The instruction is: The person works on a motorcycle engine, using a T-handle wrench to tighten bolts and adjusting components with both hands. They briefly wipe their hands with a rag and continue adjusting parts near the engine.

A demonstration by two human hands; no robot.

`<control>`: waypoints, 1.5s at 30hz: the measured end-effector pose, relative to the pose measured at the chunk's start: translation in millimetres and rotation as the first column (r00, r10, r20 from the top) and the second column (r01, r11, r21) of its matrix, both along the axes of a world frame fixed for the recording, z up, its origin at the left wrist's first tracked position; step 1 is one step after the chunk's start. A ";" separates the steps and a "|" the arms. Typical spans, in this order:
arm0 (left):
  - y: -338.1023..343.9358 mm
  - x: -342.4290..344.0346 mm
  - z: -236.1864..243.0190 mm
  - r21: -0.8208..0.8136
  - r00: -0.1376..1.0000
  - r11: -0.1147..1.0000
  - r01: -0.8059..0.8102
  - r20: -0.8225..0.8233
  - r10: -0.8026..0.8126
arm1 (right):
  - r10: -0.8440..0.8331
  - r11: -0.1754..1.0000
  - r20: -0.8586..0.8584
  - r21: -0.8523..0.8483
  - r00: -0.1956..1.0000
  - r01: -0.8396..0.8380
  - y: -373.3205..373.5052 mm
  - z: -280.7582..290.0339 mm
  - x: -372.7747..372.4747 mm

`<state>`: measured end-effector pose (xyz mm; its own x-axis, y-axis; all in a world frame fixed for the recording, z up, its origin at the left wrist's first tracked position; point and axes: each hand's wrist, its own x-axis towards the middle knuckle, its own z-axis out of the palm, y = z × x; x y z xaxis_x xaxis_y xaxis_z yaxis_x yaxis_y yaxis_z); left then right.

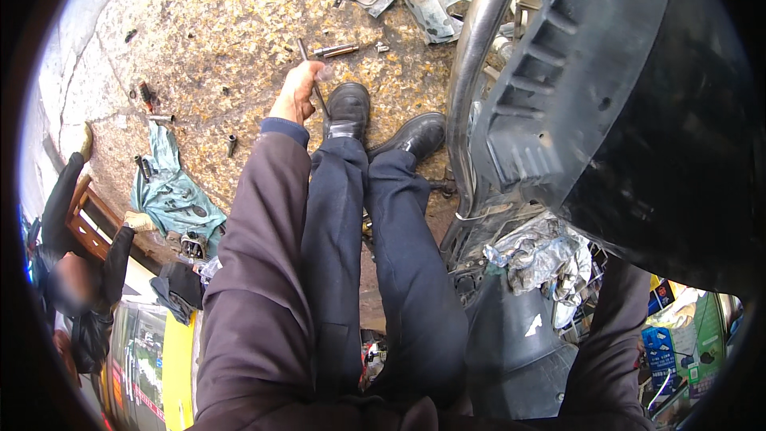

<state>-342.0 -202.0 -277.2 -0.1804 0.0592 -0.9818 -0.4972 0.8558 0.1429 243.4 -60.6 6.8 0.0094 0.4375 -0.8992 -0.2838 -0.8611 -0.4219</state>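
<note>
My left hand [298, 94] is closed round a thin dark metal rod tool [302, 49], held low over the ground beside my black shoe [349, 104]. A small clear piece shows at its fingers; I cannot make out what it is. Close by lie a metal socket tool [337, 51] and a small light metal part [381, 47]. My right sleeve [610, 327] passes beneath the large black seat [678, 136] of a scooter-like vehicle, and the hand is hidden there. Crumpled silvery sheeting [546, 255] rests on the vehicle near that sleeve.
A curved metal tube [477, 48] edges the vehicle's dark plastic body [550, 104]. Removed panels [439, 8] lie at the far side. On the left are a green cloth [179, 191] bearing parts, a screwdriver [146, 96], a loose socket [231, 144] and another person [80, 303].
</note>
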 end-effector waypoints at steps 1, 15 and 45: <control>-5.4 2.7 -1.0 0.031 0.998 0.999 -0.032 0.050 0.030 | -0.003 1.000 0.007 -0.002 1.000 0.003 0.0 1.6 -0.2; -36.6 -6.2 47.8 0.197 0.981 0.967 -0.162 -0.069 0.179 | 0.014 0.998 0.040 -0.062 0.999 -0.011 15.5 12.9 -21.6; -12.6 249.8 255.8 -0.582 0.584 0.725 0.369 -0.461 -0.668 | 0.169 0.978 -0.249 -0.080 0.954 -0.194 27.6 -16.5 -53.1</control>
<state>-92.3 -214.7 -21.5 -0.7932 -0.0031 -0.6090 0.1288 0.9765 -0.1727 190.3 -33.0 -9.6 -0.2823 0.3169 -0.9055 -0.2003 -0.9425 -0.2674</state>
